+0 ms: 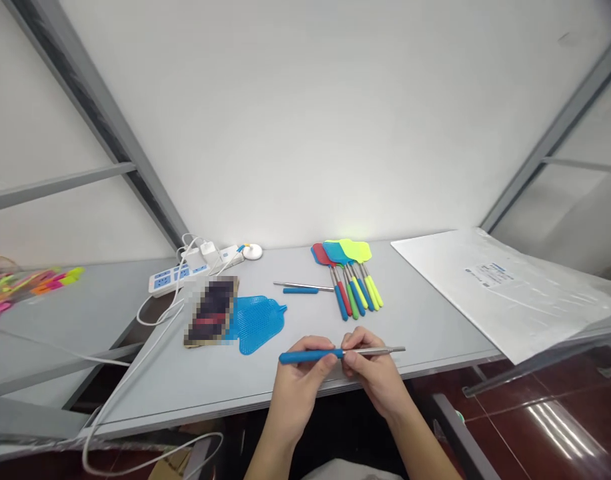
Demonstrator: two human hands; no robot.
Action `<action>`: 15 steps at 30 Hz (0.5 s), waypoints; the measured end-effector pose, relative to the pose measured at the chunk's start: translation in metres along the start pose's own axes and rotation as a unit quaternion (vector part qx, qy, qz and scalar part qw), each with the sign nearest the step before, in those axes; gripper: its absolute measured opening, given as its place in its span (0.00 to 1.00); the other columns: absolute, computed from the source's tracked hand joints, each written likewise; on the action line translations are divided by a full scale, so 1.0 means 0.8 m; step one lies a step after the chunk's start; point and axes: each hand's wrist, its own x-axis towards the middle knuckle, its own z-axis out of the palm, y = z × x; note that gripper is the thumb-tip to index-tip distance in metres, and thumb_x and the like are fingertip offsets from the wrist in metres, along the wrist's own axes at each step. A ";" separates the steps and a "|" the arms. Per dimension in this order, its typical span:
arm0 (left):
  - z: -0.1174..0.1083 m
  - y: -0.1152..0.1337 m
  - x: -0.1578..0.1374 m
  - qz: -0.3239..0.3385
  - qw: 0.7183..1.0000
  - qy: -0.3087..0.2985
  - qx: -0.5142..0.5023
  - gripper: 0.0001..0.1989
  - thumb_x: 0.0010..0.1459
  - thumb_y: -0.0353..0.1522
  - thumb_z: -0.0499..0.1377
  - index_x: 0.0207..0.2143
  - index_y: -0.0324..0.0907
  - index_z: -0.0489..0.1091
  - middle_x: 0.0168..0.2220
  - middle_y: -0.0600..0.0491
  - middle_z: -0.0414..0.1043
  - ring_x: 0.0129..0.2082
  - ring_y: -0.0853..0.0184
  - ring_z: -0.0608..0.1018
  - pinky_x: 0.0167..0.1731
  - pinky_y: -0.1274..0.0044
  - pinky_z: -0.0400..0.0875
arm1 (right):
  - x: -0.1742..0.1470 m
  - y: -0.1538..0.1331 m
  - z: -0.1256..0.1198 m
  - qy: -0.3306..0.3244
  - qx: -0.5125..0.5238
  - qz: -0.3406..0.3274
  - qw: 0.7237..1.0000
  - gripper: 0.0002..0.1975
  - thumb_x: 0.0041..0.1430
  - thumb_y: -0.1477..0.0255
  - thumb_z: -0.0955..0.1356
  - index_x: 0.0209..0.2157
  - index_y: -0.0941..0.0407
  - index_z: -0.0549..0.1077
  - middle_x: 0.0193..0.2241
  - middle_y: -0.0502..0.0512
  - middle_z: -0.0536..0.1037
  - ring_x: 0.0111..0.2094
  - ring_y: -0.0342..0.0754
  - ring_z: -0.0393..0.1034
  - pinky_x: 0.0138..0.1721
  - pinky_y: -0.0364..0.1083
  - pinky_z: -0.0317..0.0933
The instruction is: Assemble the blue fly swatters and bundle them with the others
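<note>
Evidently, the swatters (353,253) near the bench's (170,387) back edge are complete; over the front edge, the left grip (301,377) clasps a blue handle (309,356), the right grip (376,377) its headless metal rod (388,350); loose blue heads (260,323) lie unfitted.

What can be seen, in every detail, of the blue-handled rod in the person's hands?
The blue-handled rod has a rounded blue grip, plastic or rubber by its look, and a slim, shiny, metal-looking shaft with a grey tip. It is nearly level, near the front of the table, grip toward the left. The left hand holds the grip; the right hand holds the shaft close to the join.
</note>
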 end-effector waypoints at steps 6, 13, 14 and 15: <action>-0.013 0.028 -0.010 0.013 0.999 0.042 0.021 0.17 0.46 0.40 0.71 0.36 0.42 0.74 0.33 0.52 0.75 0.34 0.66 0.76 0.36 0.80 0.70 | -0.025 -0.036 -0.023 0.048 -0.066 -0.031 0.996 0.10 0.54 0.66 0.74 0.35 0.56 0.76 0.24 0.48 0.70 0.25 0.41 0.63 0.27 0.42 0.58; -0.062 0.072 -0.005 -0.024 0.997 0.034 -0.058 0.25 0.54 0.50 0.60 0.46 0.44 0.68 0.35 0.48 0.78 0.37 0.54 0.80 0.38 0.65 0.78 | -0.033 -0.048 -0.010 0.036 -0.188 -0.078 0.978 0.07 0.52 0.67 0.75 0.33 0.53 0.79 0.30 0.51 0.77 0.34 0.46 0.70 0.37 0.45 0.62; -0.070 0.071 -0.002 -0.015 0.998 0.049 -0.026 0.23 0.54 0.49 0.60 0.45 0.43 0.69 0.36 0.47 0.78 0.38 0.53 0.80 0.37 0.65 0.79 | -0.033 -0.045 -0.003 0.039 -0.218 -0.085 0.972 0.07 0.52 0.67 0.75 0.33 0.52 0.79 0.32 0.51 0.78 0.37 0.47 0.71 0.40 0.45 0.62; -0.076 0.070 0.002 0.009 0.997 0.079 0.015 0.22 0.54 0.49 0.61 0.43 0.43 0.70 0.36 0.47 0.79 0.38 0.53 0.81 0.36 0.66 0.79 | -0.032 -0.042 0.005 0.036 -0.245 -0.090 0.965 0.06 0.52 0.67 0.75 0.33 0.51 0.79 0.33 0.51 0.79 0.39 0.48 0.71 0.42 0.45 0.62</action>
